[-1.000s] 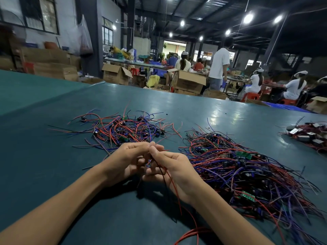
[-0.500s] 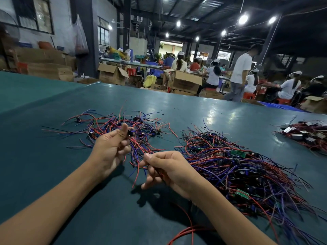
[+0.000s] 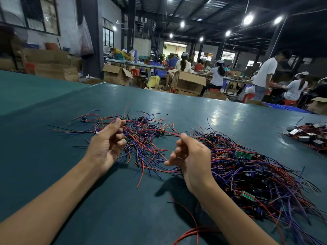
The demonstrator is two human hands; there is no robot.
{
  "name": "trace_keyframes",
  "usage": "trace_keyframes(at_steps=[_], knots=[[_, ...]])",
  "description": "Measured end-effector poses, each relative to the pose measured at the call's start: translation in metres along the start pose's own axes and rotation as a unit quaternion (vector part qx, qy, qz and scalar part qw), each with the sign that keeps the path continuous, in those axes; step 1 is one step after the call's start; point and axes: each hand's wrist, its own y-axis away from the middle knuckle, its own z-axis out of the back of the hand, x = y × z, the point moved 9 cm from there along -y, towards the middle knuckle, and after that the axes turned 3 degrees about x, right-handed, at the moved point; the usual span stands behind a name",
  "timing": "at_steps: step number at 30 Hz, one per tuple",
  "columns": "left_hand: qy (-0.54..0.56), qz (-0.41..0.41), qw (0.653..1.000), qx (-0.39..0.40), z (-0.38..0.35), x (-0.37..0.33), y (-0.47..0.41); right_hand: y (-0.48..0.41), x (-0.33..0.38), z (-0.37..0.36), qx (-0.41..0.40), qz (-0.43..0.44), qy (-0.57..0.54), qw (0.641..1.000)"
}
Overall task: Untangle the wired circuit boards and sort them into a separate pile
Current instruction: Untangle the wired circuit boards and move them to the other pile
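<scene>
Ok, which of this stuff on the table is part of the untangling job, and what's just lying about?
In the job: left hand, fingers pinching a wired piece over the small pile; right hand pinching a red wire; big tangled pile.
Lying about: heap of boxed parts at far right; red wire loop at the near edge; cardboard boxes beyond the table.

dim factory hall, round ceiling lamps (image 3: 248,19), dark-framed windows (image 3: 42,16) at left, cardboard boxes (image 3: 188,83) beyond the teal table (image 3: 44,106)
</scene>
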Motion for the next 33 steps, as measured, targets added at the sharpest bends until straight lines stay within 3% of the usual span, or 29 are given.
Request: trace_keyframes(at_steps=[5,10,14,19,26,33], knots=[[-0.007,0.052,0.999,0.011,-0.006,0.006,0.005,0.0,0.014,0.022,-0.088,0.038,-0.044,0.994],[-0.06,0.04,0.996,-0.045,0.0,0.004,0.009,0.002,0.017,0.032,-0.137,0.043,-0.042,0.989],[-0.077,0.036,0.994,-0.062,0.005,0.004,0.009,0.001,0.015,0.034,-0.149,0.04,-0.036,0.987],[-0.028,0.035,0.999,-0.013,-0.002,0.008,0.007,-0.002,0.014,0.038,-0.145,0.052,-0.016,0.988],[0.022,-0.009,0.999,0.035,-0.008,-0.001,0.003,0.001,0.043,0.031,-0.107,0.141,0.144,0.974],[0.008,-0.008,1.0,0.001,0.003,-0.002,-0.001,0.006,0.112,0.014,-0.01,0.154,0.394,0.906]])
